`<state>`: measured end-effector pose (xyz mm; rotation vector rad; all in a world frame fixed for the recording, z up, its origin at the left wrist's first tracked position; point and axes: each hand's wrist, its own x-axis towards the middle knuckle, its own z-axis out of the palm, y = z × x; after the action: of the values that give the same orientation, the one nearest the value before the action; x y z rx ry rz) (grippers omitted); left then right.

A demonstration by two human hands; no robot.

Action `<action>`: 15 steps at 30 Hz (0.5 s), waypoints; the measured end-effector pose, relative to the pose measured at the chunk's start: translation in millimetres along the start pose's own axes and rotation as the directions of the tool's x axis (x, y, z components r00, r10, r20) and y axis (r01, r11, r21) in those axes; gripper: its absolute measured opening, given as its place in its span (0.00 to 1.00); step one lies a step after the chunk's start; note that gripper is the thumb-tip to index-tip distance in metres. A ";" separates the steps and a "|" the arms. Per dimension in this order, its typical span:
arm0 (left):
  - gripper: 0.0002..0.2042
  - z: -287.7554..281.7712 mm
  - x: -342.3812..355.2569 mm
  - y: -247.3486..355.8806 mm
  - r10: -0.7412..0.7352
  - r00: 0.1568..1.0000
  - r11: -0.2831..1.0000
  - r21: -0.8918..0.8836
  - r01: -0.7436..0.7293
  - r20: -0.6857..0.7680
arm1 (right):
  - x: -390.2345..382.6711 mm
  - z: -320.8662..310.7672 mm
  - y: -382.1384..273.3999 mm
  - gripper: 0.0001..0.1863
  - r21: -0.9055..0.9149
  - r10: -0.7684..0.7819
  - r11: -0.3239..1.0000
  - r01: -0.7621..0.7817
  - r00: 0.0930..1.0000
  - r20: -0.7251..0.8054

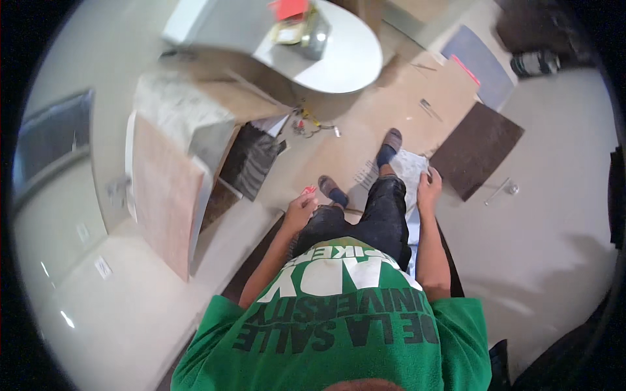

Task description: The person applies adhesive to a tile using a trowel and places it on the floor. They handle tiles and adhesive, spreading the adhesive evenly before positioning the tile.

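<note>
My left hand (300, 212) is raised by my left thigh, its fingers pinched round a small red object (308, 190) whose kind is too small to tell. Beside my right leg, a whitish, marble-patterned sheet (411, 171) lies with its right edge under the fingers of my right hand (428, 188). The fingers curl over that edge; the thumb is partly hidden. Part of the same or another pale sheet shows lower down, beside my right thigh.
A white round-ended table (349, 55) with jars (313, 36) stands ahead. To the left is a wood-faced cabinet piece (166, 189) with dark patterned sheets (251, 159) next to it. A yellow-handled tool (312, 119) and a brown board (479, 150) lie on the floor.
</note>
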<state>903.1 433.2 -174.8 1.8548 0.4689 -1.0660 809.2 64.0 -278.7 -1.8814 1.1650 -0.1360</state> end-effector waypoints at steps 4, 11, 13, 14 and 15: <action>0.19 -35.4 -34.1 -58.5 0.030 0.992 0.995 -0.093 -0.041 -0.120 | -55.9 11.4 -36.0 0.23 0.102 0.057 0.992 -0.068 0.992 0.110; 0.21 -83.9 -80.0 -144.8 0.091 0.983 0.943 0.330 -0.034 -0.158 | -158.0 87.3 -62.6 0.28 0.616 0.159 0.628 -0.475 0.854 0.496; 0.21 -89.6 -80.4 -158.2 0.095 0.987 0.951 0.306 -0.050 -0.133 | -198.2 109.4 -62.2 0.35 0.536 0.107 0.545 -0.645 0.687 0.719; 0.21 -94.1 -78.9 -159.8 0.096 0.987 0.953 0.298 -0.055 -0.125 | -212.0 120.8 -53.6 0.40 0.450 0.112 0.462 -0.764 0.554 0.825; 0.20 -96.0 -78.4 -153.5 0.140 0.977 0.939 0.336 -0.080 -0.159 | -228.7 132.8 -43.2 0.44 0.364 0.175 0.411 -0.836 0.465 0.868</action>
<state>800.8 601.8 -170.9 2.2582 0.2977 -0.9462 778.6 328.6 -249.5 -0.5002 0.8635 0.4375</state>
